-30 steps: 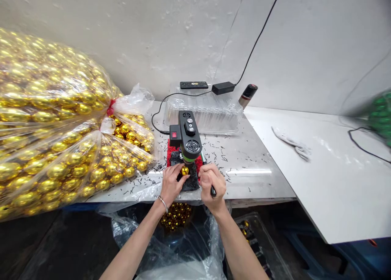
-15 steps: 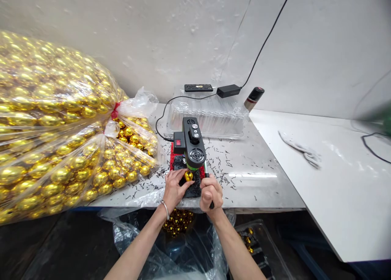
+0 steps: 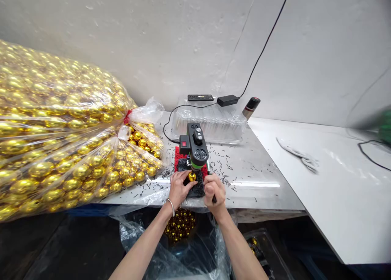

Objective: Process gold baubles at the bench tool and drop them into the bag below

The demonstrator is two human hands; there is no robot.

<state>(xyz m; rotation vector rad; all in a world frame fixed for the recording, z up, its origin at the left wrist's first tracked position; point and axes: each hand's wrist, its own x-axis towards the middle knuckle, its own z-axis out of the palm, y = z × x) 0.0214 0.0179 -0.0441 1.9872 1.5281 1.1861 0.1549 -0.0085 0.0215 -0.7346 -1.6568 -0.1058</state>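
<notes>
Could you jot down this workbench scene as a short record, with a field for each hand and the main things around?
Left hand: thumb and fingers around a gold ball, bracelet on the wrist
Right hand: closed on the lever
Machine: black press with a green ring, standing over the ball
Under it: red mat
Left side: clear bags full of gold balls, red tie
Behind: clear plastic tray, with a black power adapter on top
Right side: glove on a white table
Scattered: small black bits
</notes>
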